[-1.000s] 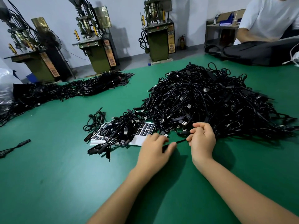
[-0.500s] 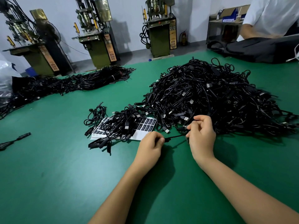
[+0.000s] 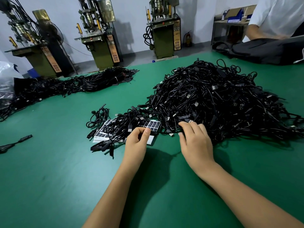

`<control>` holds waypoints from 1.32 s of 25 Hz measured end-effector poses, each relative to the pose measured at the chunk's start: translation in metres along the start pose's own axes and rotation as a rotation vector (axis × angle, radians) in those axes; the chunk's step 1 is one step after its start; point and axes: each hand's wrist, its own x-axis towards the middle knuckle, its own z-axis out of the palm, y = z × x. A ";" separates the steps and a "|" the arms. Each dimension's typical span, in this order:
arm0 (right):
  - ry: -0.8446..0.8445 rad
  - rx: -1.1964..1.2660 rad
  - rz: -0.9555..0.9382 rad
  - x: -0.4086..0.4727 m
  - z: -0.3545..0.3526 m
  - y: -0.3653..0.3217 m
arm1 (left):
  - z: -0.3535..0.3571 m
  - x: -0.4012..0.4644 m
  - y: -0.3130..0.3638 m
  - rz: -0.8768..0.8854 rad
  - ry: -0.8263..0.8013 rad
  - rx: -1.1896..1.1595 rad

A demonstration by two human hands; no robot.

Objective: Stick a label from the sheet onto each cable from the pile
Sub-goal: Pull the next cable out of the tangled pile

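Cable [image 3: 167, 132] stretched left-right between hands, left hand [image 3: 137, 142] pinching its end, right hand [image 3: 195, 140] fingers curled on it

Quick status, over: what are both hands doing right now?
Left hand pinching at label sheet. Right hand holds a cable at pile edge. Loose cables lie over sheet.

The scene is viewed from head height by one wide-angle camera, angled forward and down across the table [image 3: 49, 186], hands nearest.
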 end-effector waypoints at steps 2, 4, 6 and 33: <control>0.104 0.159 0.061 0.003 -0.002 0.003 | 0.002 -0.001 0.000 -0.005 -0.009 -0.032; 0.195 0.273 0.111 0.005 -0.005 0.006 | 0.005 -0.002 0.001 -0.003 0.001 -0.050; 0.262 0.317 0.147 0.006 -0.006 0.005 | 0.007 -0.001 0.001 0.001 0.040 -0.059; 0.006 -0.005 0.129 0.004 -0.007 0.001 | 0.005 0.005 -0.017 -0.089 0.107 -0.174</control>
